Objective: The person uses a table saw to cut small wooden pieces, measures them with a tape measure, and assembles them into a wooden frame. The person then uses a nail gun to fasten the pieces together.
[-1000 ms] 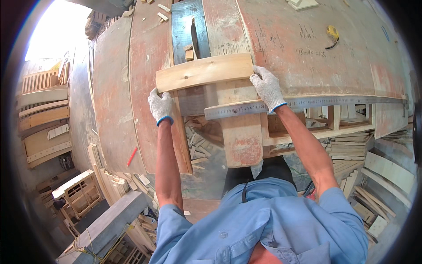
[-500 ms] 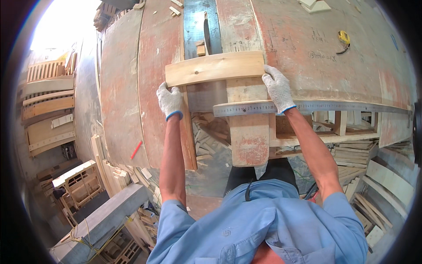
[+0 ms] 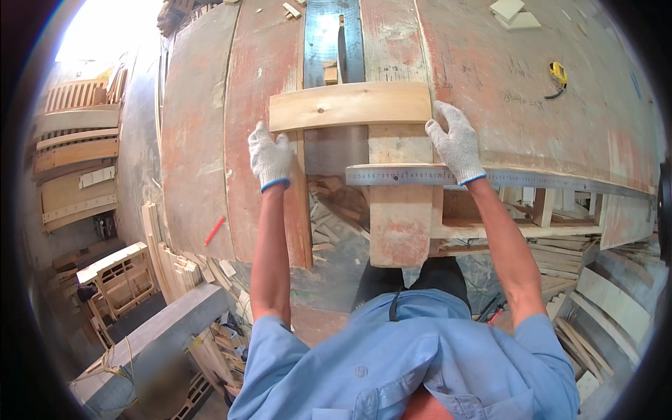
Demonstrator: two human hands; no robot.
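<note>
A pale wooden board [image 3: 364, 105] with a dark knot lies crosswise on the worn worktable [image 3: 196, 140], just in front of an upright dark saw blade [image 3: 341, 52]. My left hand [image 3: 270, 157], in a white knit glove, has its fingers apart just below the board's left end. At the opposite end is my gloved right hand [image 3: 455, 140], thumb and fingers spread around the corner; whether its fingertips touch the wood is hard to make out. Below it a long metal ruler [image 3: 406, 175] crosses a light wooden sliding piece [image 3: 400, 231].
On the table's right lies a yellow tape measure [image 3: 557, 75], with pale offcuts [image 3: 514, 14] farther back. A red marker [image 3: 215, 231] sits at the left. Scrap wood fills the gap [image 3: 332, 217] in front, and a grey beam [image 3: 154, 343] stands lower left.
Both hands have loosened from the board's ends, the left drawing slightly away from it. The board stays in front of the blade while the whole view has shifted slightly.
</note>
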